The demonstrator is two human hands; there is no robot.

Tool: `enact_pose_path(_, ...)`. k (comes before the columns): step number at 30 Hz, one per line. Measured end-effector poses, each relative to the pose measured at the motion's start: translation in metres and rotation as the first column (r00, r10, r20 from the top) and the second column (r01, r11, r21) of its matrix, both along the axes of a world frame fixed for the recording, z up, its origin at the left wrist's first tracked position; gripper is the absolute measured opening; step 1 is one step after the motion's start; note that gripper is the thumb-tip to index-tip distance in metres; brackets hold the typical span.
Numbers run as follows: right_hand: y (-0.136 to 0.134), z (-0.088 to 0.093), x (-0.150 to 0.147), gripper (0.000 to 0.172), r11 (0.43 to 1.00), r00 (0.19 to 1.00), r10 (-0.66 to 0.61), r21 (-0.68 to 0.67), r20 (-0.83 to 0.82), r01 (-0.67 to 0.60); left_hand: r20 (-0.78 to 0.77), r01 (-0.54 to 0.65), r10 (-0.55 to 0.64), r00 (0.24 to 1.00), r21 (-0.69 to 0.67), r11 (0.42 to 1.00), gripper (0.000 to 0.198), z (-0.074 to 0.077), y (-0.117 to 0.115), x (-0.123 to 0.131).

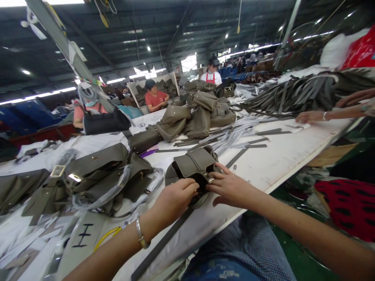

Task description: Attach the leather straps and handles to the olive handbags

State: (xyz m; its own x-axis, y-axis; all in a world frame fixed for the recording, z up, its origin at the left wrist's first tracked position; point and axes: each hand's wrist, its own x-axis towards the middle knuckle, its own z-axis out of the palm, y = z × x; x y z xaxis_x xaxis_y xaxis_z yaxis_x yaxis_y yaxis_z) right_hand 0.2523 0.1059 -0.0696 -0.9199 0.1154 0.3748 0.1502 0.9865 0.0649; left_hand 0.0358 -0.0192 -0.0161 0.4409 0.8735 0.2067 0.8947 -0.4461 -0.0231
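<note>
An olive-grey handbag (191, 160) lies on the white table in front of me, its flap partly raised over a dark opening. My left hand (178, 195) is closed at the front of the bag, fingers pinched together near the opening; what they pinch is hidden. Over the right side of the flap rests my right hand (227, 185), fingers stretched out and touching the bag by its metal clasp (210, 180). A long dark strap (164, 244) runs along the table below the bag.
More olive handbags (99, 160) lie at left, others pile up (199, 117) behind. Cut strips (231, 134) and a heap of straps (293, 93) cover the back right. A co-worker's hands (312, 116) reach in at right. Another person (155, 97) sits across the table.
</note>
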Motion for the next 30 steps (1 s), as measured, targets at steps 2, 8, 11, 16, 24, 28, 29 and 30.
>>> enact_pose_path(2,0.002,0.000,0.002,0.007,0.998,1.000,-0.008,0.058,0.008,0.007,-0.075,-0.101,0.105,0.992,0.050,0.994,0.026,0.000,0.010,-0.002)
enact_pose_path(8,0.002,0.004,0.002,0.020,0.998,1.000,0.000,0.059,-0.025,0.001,-0.300,-0.194,0.188,0.935,0.012,0.981,0.005,0.029,0.025,-0.012)
enact_pose_path(11,0.003,0.004,0.006,0.020,1.000,0.999,-0.020,0.012,-0.038,0.020,-0.058,-0.126,0.125,0.990,-0.022,0.992,0.014,0.041,0.024,-0.028)
enact_pose_path(16,0.002,0.001,0.015,0.020,0.999,0.998,-0.050,-0.018,-0.048,0.049,0.711,-0.502,0.478,0.515,-0.202,0.841,0.051,0.007,0.008,-0.071)
enact_pose_path(24,-0.010,0.003,0.003,0.015,1.000,0.996,-0.026,0.004,-0.086,0.027,0.263,-0.671,0.649,0.714,-0.010,0.742,0.044,0.035,-0.010,-0.064)
enact_pose_path(28,-0.015,0.005,-0.001,0.014,1.000,0.993,-0.020,0.007,-0.116,0.021,0.288,-0.271,0.242,0.927,0.065,0.961,0.046,0.057,0.044,-0.029)
enact_pose_path(29,-0.017,0.005,-0.001,0.015,1.000,0.992,-0.017,0.010,-0.122,0.018,0.290,-0.198,0.189,0.938,-0.001,0.980,0.053,0.054,0.063,-0.026)
enact_pose_path(30,-0.019,0.005,-0.001,0.015,1.000,0.992,-0.013,0.012,-0.127,0.015,0.303,-0.149,0.167,0.938,-0.081,0.986,0.057,0.049,0.081,-0.025)
